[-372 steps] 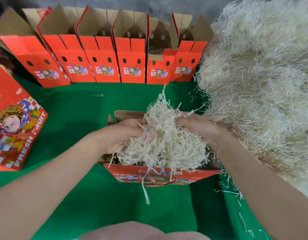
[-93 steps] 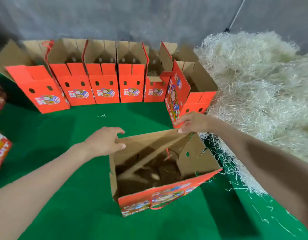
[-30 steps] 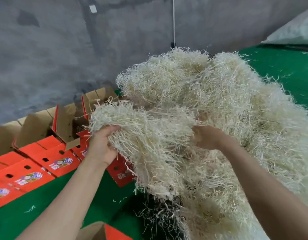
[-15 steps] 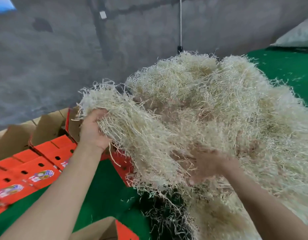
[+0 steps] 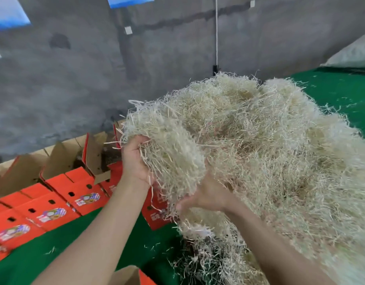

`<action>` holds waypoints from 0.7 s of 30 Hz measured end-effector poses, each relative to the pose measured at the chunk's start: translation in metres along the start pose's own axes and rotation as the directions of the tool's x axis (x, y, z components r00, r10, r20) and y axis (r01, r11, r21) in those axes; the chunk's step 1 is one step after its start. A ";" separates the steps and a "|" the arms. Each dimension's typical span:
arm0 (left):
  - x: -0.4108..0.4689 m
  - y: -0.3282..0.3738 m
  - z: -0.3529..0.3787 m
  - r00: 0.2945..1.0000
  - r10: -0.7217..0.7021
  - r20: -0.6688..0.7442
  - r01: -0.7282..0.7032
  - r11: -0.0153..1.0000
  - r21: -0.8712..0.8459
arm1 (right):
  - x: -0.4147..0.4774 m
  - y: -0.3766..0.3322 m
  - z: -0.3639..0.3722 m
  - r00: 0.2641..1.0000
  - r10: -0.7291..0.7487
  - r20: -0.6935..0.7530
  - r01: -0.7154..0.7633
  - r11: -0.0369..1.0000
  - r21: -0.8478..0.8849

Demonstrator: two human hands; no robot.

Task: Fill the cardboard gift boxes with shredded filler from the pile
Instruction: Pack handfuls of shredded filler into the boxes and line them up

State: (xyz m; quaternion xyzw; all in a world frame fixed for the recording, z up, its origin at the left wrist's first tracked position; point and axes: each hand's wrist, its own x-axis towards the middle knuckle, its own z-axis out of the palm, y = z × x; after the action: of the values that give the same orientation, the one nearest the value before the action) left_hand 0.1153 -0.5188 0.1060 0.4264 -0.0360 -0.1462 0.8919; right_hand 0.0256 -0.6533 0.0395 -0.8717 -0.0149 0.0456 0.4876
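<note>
Your left grip (image 5: 136, 163) is raised at the centre of the view. Its fingers are curled into the left edge of a clump (image 5: 169, 153) of pale shredded filler, grasping it. Your right grip (image 5: 207, 195) sits lower, under the clump's hanging end, and touches the strands there. Its fingers are blurred, so you cannot tell whether they clasp the filler or only cup it.

The clump is held up above the green table (image 5: 85, 254). Its right side overlaps the pile (image 5: 280, 153), a large heap filling the right half of the view, and it is unclear whether the two are apart.

A row of open boxes (image 5: 74, 188), red outside and brown inside, stands along the table's far left edge against a grey wall (image 5: 64, 89), with flaps up. An end box (image 5: 157, 212) shows just behind the clump, beside the pile's foot. A near box (image 5: 128, 276) shows only a brown flap and red corner at the bottom edge. Loose strands (image 5: 157, 245) lie scattered on the green near the pile.
</note>
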 end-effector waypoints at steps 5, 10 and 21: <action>0.000 -0.001 -0.031 0.997 -0.062 -0.053 0.060 0.998 -0.030 | -0.001 0.036 0.000 0.951 0.091 -0.296 -0.160 0.962 -0.220; 0.001 -0.029 -0.047 0.950 -0.241 -0.197 0.295 0.897 0.328 | -0.009 0.048 -0.024 0.757 0.008 -0.654 -0.255 0.925 -0.283; -0.034 -0.083 -0.024 0.847 -0.532 -0.002 0.528 0.839 0.135 | -0.021 0.045 -0.027 0.770 0.028 -0.638 -0.441 0.746 -0.499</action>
State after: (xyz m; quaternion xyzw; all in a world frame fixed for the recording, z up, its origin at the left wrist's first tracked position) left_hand 0.0683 -0.5402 0.0282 0.4745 0.0579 -0.3919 0.7861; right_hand 0.0063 -0.7010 0.0160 -0.9452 0.2401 -0.1719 0.1395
